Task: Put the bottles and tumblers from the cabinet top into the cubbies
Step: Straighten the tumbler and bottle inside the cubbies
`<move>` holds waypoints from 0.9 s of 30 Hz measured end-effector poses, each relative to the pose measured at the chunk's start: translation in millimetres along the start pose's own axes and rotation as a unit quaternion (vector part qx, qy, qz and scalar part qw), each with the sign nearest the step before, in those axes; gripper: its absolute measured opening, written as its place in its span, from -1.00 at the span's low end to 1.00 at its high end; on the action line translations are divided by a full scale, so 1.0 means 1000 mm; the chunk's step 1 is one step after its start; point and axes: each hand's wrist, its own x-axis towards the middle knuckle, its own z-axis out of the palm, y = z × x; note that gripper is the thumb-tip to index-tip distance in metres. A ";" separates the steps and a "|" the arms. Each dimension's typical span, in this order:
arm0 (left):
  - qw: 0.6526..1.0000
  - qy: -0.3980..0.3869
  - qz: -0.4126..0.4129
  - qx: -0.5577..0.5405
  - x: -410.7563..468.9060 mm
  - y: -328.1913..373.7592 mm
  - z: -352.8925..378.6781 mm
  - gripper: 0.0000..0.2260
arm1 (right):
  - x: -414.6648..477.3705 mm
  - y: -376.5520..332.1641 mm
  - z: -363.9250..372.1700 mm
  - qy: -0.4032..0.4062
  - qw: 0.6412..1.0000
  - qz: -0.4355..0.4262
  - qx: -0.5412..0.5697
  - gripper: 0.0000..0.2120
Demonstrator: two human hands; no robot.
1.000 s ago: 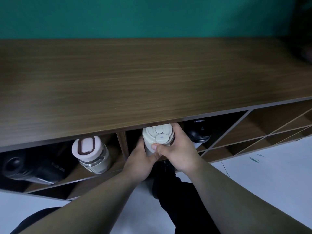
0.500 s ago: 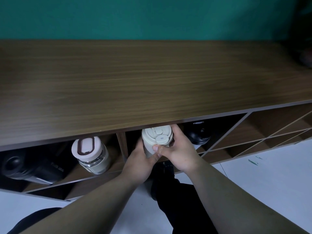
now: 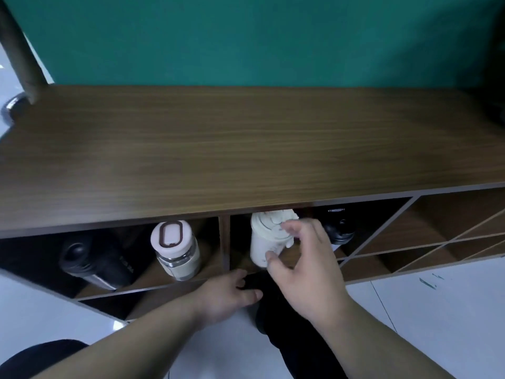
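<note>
Nearest, the left hand [image 3: 228, 292] hangs below the cream tumbler [image 3: 266, 239], its fingers loosely curled and holding nothing, just off the lower edge of the cubby [image 3: 240, 262]. Just beyond, the right hand [image 3: 303, 258] has its fingers [image 3: 291, 227] spread about the tumbler's lid and side, barely touching or just clear; which, I cannot tell. The tumbler stands upright in the cubby beside a black bottle [image 3: 337, 227]. To finish well, draw the fingers straight back without brushing the lid. Above the tumbler, the cabinet top [image 3: 246, 149] shows no bottles.
</note>
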 end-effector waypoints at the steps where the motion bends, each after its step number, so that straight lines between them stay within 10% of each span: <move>1: 1.000 -0.010 -0.004 0.012 -0.007 -0.007 -0.005 -0.24 | -0.009 -0.009 0.003 -0.024 0.999 -0.034 0.010 -0.70; 4: 0.998 0.013 -0.013 0.054 -0.032 -0.024 -0.022 -0.48 | -0.025 -0.037 0.026 -0.162 0.983 -0.083 0.010 -0.86; 7: 0.997 0.067 -0.044 0.023 -0.043 -0.049 -0.042 -0.65 | -0.022 -0.060 0.057 -0.250 0.967 -0.037 0.025 -0.61; 14: 0.960 0.244 -0.126 -0.047 -0.029 -0.081 -0.075 -0.18 | 0.007 -0.082 0.115 -0.246 0.964 0.085 0.051 -0.03; 22: 0.970 0.211 -0.100 -0.075 -0.012 -0.089 -0.084 0.09 | 0.035 -0.075 0.145 -0.222 0.944 0.150 0.193 -0.48; 27: 0.975 0.191 -0.027 -0.114 -0.010 -0.098 -0.083 -0.31 | 0.040 -0.071 0.150 -0.211 0.943 0.149 0.209 -0.64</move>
